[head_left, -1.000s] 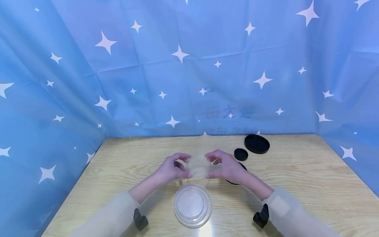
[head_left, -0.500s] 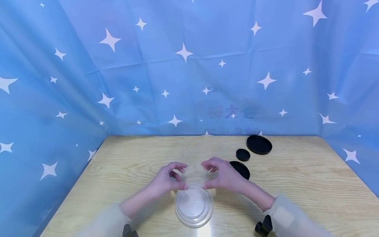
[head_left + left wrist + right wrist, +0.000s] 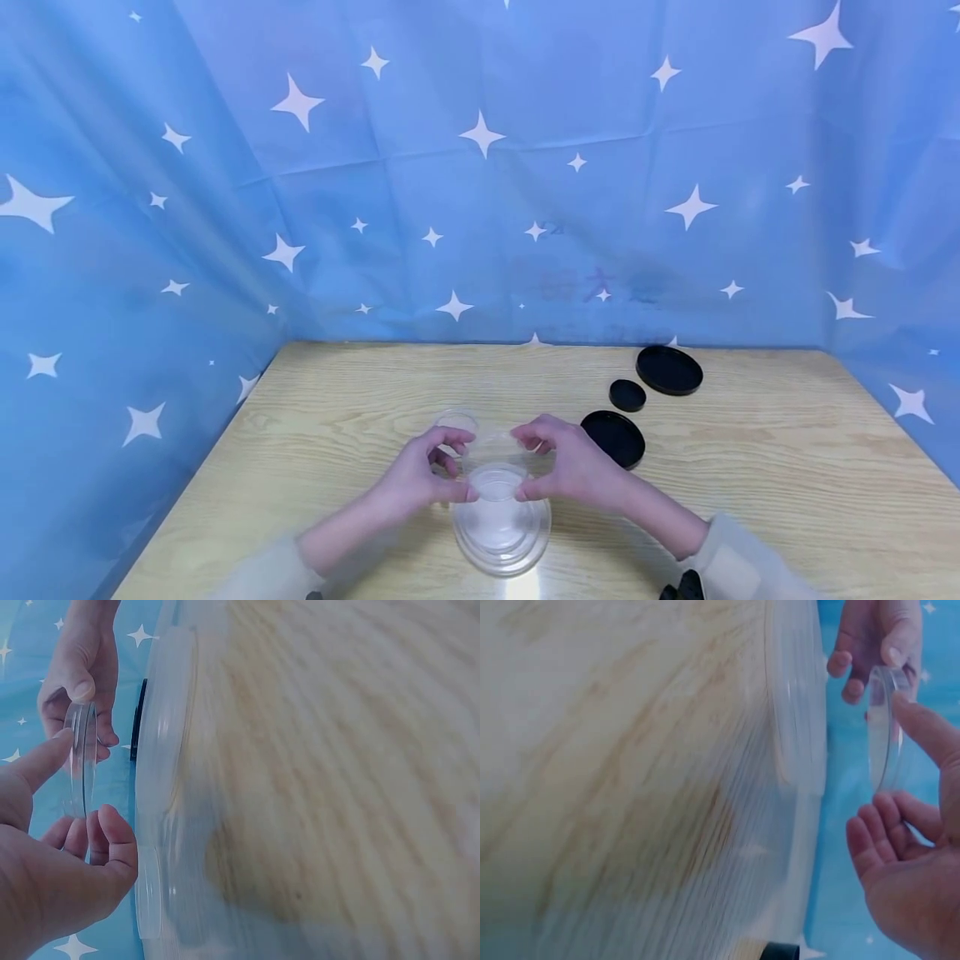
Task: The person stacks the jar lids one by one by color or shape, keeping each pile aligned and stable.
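Observation:
Both hands hold a clear, shallow round dish (image 3: 495,450) between them. My left hand (image 3: 423,468) pinches its left edge, and my right hand (image 3: 564,460) pinches the opposite edge. In the head view it overlaps the far part of nested clear round dishes (image 3: 501,542) on the table. From the left wrist, the held dish (image 3: 82,761) appears edge-on, thumbs and fingers at its rim. The right wrist view also shows the dish (image 3: 885,739) on edge between both hands. Another small clear dish (image 3: 455,417) lies just beyond my left hand, partly covered by it.
On the right of the wooden table (image 3: 360,383) lie three black round shallow dishes: a large one (image 3: 670,370) at the back, a small one (image 3: 627,395), and a medium one (image 3: 617,438) close behind my right hand. A blue star-printed curtain (image 3: 420,192) encloses the back and sides.
Both hands have drawn the held dish nearer to me, from behind the nested dishes to over their far part. The small clear dish behind and the medium black dish now show more.

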{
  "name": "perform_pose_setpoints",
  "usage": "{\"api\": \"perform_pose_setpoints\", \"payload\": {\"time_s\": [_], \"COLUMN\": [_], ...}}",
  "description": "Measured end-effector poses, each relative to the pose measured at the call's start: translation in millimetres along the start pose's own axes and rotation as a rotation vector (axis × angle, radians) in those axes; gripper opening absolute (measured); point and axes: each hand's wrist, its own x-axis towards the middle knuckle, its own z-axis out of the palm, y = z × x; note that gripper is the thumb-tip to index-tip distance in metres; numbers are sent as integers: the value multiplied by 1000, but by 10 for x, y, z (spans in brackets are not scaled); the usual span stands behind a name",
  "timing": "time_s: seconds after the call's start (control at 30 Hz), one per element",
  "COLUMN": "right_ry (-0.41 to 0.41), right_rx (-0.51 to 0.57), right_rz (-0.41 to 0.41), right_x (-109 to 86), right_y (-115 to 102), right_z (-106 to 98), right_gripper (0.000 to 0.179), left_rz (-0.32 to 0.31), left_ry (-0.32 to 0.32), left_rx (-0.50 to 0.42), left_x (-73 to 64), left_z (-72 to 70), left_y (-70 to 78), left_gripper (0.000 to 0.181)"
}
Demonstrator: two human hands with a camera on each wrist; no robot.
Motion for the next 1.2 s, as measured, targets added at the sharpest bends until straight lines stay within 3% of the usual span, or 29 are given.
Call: {"api": "perform_pose_setpoints", "payload": {"time_s": [0.77,1.2], "right_ry": [-53,-71], "right_rx": [-29,-52], "right_rz": [-13,-37], "right_x": [-81,-178], "right_y": [-35,-29], "right_z": [132,179], "right_gripper": [68,67], "left_rz": [-15,59], "left_ry": [2,-27], "left_rx": [21,102], "left_x": [-221,-298], "left_z": [26,94], "left_y": [-98,-134], "left_gripper": [69,68]}}
